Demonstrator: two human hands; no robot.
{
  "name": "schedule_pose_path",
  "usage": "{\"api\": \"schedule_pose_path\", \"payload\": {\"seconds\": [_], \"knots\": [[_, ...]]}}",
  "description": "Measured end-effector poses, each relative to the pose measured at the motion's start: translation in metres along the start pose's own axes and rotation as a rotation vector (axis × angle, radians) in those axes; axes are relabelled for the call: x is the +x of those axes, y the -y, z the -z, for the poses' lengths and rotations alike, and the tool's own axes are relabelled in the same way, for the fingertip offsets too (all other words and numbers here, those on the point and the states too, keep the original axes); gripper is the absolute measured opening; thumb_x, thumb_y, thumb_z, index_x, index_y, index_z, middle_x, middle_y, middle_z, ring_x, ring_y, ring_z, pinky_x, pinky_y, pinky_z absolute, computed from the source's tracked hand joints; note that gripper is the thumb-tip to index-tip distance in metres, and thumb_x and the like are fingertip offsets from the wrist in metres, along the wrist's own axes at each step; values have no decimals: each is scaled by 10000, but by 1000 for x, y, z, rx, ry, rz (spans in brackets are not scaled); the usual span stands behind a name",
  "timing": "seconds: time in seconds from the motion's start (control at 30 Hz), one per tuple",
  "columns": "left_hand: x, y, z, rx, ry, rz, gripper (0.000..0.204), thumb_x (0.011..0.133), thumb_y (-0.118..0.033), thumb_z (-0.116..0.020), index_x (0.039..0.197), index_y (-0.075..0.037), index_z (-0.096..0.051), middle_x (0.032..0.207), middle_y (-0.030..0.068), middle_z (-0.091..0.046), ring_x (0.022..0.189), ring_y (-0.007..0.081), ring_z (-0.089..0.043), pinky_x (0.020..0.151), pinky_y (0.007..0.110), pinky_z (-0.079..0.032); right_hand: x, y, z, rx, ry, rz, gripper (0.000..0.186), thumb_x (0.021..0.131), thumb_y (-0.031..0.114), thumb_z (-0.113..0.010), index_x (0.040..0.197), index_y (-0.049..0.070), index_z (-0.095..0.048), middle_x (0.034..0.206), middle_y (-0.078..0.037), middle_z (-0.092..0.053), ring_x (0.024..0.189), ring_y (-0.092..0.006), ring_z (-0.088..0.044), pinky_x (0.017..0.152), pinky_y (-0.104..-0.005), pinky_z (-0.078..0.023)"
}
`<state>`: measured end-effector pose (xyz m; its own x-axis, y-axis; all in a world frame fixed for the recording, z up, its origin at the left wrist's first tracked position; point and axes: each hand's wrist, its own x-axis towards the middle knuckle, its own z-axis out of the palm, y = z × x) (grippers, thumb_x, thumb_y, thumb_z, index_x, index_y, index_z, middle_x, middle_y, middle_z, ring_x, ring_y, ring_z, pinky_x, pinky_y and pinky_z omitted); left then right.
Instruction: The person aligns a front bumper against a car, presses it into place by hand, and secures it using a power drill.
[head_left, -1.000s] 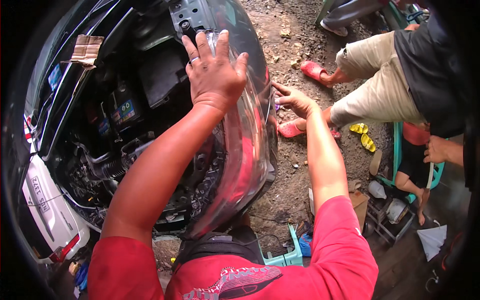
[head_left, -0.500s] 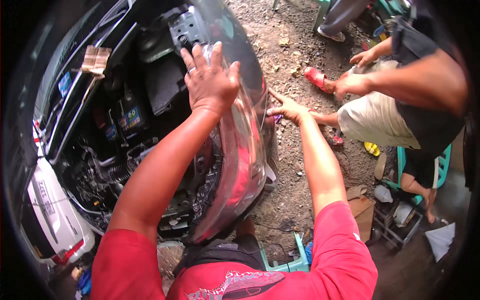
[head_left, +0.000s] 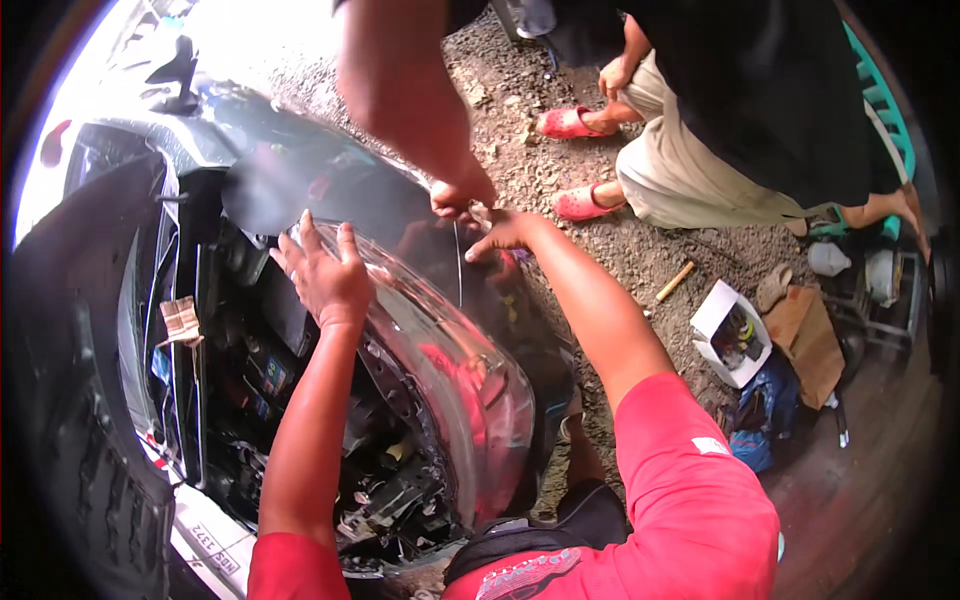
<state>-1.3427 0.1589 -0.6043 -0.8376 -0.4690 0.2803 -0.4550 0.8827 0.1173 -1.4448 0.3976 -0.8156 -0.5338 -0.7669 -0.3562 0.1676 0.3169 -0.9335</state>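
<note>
With fingers spread and nothing visible in it, the left grip (head_left: 328,283) is lying nearer, at the far end of the headlight (head_left: 450,350), which is following the car's (head_left: 360,200) front corner, its long axis running rightward toward the wearer. Past its outer edge, the right grip (head_left: 512,231) is meeting a co-worker's hand (head_left: 465,193); whether it is pinching anything, I cannot tell.

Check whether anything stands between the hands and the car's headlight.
Nothing visible separates the left hand from the headlight. Between the right hand and the headlight, a thin pale line, perhaps wire, runs below a co-worker's hand, itself close beside the right hand.
</note>
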Motion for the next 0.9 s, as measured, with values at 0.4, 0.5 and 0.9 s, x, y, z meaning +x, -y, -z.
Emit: {"api": "schedule_pose_path", "payload": {"seconds": [0.4, 0.5, 0.9], "knots": [[-1, -4, 4, -39, 31, -24, 648, 1011, -481, -607, 1555, -167, -448, 1602, 376, -296, 1531, 512, -226, 1248, 545, -214, -11, -5, -7, 197, 55, -153, 829, 731, 349, -945, 1426, 120, -554, 1248, -80, -665, 1156, -237, -610, 892, -469, -553], [2, 7, 5, -9, 17, -25, 646, 1012, -479, -606, 1555, -167, -446, 1602, 372, -299, 1531, 506, -233, 1250, 541, -210, -21, 17, -10, 237, 123, -146, 1217, 665, 522, -956, 1627, 113, -334, 1563, -176, -495, 1414, -253, -483, 1115, -415, -439], [4, 2, -7, -67, 39, -132, 613, 1021, -436, -605, 1530, -120, -474, 1576, 339, -353, 1494, 476, -308, 1224, 520, -261, 5, -73, -39, 20, -423, 169, 598, 968, 309, -725, 1514, 136, -551, 1173, -59, -690, 1011, -210, -634, 869, -389, -524]]}}
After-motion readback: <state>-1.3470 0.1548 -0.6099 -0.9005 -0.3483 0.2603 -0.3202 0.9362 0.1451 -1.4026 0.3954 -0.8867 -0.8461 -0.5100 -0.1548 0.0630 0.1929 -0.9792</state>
